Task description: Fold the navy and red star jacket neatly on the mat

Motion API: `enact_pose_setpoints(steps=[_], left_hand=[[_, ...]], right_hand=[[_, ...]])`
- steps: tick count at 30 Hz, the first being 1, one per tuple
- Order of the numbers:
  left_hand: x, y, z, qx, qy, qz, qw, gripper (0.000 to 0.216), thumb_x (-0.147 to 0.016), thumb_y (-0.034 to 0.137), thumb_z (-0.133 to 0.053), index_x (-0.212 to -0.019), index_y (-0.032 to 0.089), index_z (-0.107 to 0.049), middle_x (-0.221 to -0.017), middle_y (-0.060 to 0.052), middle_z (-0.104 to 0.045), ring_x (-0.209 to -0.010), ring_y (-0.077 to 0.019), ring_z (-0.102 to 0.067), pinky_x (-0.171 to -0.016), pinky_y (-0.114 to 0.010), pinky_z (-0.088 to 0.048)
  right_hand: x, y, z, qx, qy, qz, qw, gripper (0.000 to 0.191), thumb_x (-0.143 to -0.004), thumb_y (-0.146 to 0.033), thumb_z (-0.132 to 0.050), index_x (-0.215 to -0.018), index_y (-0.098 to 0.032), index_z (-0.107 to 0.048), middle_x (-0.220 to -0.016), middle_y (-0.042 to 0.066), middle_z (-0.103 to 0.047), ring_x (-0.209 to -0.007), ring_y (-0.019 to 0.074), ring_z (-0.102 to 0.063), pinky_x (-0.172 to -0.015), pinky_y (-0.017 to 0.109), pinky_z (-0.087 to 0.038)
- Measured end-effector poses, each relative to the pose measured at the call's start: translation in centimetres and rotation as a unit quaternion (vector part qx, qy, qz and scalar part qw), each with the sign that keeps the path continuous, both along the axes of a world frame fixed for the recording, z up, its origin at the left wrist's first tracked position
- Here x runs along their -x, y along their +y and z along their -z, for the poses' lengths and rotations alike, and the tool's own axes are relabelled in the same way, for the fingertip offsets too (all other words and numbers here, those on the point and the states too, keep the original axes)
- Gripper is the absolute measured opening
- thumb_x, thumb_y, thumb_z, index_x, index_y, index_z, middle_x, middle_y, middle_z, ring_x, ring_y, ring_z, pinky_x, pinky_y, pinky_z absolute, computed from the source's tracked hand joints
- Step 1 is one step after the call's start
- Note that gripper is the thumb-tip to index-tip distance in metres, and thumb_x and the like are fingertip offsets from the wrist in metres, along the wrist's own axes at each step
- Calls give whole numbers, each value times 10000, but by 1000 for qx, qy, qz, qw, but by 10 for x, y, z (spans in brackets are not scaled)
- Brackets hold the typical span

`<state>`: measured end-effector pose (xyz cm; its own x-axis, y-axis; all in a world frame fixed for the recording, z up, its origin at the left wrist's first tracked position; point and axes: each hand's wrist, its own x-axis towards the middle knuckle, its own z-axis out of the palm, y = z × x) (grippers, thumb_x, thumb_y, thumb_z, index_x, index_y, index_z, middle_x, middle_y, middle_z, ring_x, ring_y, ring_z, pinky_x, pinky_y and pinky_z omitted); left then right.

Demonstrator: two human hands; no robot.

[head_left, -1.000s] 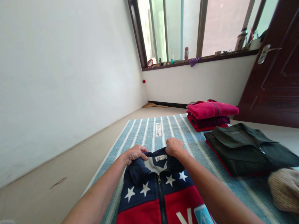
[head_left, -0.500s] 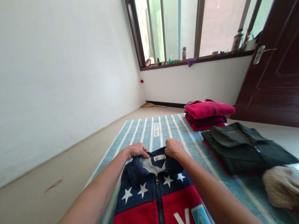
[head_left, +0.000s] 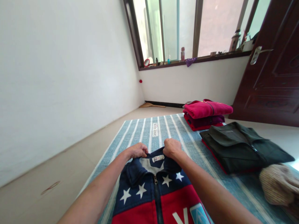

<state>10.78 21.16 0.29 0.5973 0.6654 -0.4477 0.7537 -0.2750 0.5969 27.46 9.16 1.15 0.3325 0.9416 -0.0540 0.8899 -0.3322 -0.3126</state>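
Note:
A navy and red zip-up jacket (head_left: 155, 189) with white stars lies front up before me, its lower part running out of view. My left hand (head_left: 138, 150) pinches the left side of its navy collar. On the collar's right side, my right hand (head_left: 172, 147) is closed in a fist around the fabric. Between the two hands a white label shows inside the neck. The zipper is done up nearly to the collar. Under the jacket is a blue striped cloth (head_left: 137, 133) with "With love" printed on it.
To the right lies a folded dark green jacket (head_left: 243, 149) on something red, with a beige knitted item (head_left: 277, 183) nearer me. Behind it stands a stack of pink and purple folded clothes (head_left: 207, 110). A white wall (head_left: 58, 77) runs along the left; a brown door (head_left: 271, 84) stands right.
Both hands keep their hold on the collar, and the jacket stays almost where it was. The whole view has shifted slightly.

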Motion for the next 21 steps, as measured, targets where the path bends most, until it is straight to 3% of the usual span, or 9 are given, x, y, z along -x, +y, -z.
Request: enact_pose_setpoints(steps=[8, 16, 21], left_hand=[[-18, -5, -8, 5, 10, 47, 999, 150, -485, 248, -717, -612, 171, -699, -535, 8, -620, -568, -168, -537, -517, -239, -396], [-20, -1, 1, -33, 18, 41, 998, 119, -467, 227, -707, -520, 188, -607, -474, 42, -527, -517, -138, -483, -481, -225, -334], [-21, -4, 4, -68, 15, 26, 997, 104, -485, 182, -635, -588, 196, -633, -453, 60, -489, -491, -124, -441, -482, -220, -307]], right_hand=[[-1, 0, -1, -5, 7, 2, 1000, 315, -771, -276, -677, -1060, -153, -706, -1064, 175, -700, -990, 288, -668, -776, 312, -500], [1, 1, 3, -21, 32, 1, 999, 265, -796, -271, -636, -1007, -135, -720, -1029, 189, -706, -960, 293, -674, -744, 315, -490], [-11, -14, 0, -59, 57, 7, 997, 360, -900, -440, -492, -946, -163, -718, -991, 144, -717, -944, 271, -665, -714, 302, -461]])
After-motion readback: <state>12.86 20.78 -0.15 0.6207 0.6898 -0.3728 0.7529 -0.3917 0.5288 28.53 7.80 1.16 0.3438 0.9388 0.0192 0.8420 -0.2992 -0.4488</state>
